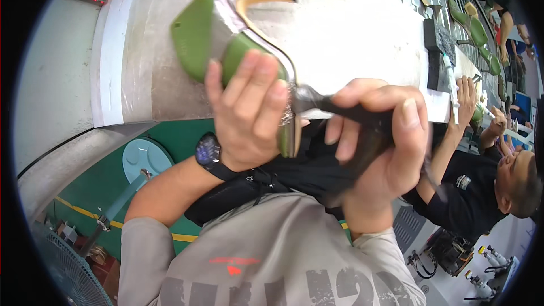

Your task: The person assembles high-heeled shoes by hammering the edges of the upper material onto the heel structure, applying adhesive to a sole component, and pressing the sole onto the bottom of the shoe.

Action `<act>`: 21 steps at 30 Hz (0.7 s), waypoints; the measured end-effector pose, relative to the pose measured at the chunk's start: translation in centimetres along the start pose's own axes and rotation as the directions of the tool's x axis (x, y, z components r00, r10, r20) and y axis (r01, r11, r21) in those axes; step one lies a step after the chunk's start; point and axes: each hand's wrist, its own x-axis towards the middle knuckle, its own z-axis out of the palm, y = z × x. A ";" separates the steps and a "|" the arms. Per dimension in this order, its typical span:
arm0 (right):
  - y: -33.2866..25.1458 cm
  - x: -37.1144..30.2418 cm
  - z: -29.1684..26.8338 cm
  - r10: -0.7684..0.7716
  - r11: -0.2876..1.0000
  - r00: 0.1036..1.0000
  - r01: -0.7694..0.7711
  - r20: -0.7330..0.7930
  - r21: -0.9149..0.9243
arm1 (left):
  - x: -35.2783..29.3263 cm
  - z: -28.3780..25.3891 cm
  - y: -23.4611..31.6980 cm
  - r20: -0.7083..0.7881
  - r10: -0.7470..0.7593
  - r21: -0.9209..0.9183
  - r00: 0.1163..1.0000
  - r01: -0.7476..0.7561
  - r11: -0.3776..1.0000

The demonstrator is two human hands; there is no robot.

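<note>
Green flooring (pixel 90 181) spreads across the lower left of the frame, beneath a blue fan (pixel 68 266) and a round light-blue stool (pixel 144 158). Right of these, at upper centre, a green high-heeled shoe (pixel 195 34) is held up before the pale workbench (pixel 362 34), heel uppermost. The left hand (pixel 249 110) clasps it, fingers half-curled against its side. At centre right, the right hand (pixel 396 136) wraps its bent fingers around a blurred dark tool (pixel 323 102), its tip by the sole; contact is unclear. Far right, a co-worker in black (pixel 470 181) sits nearby.
</note>
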 end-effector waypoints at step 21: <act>-1.3 4.3 -5.3 -0.026 -0.077 0.879 0.473 0.476 -0.878 | 0.4 -5.8 -2.6 -0.171 -0.517 -0.674 0.839 0.283 0.683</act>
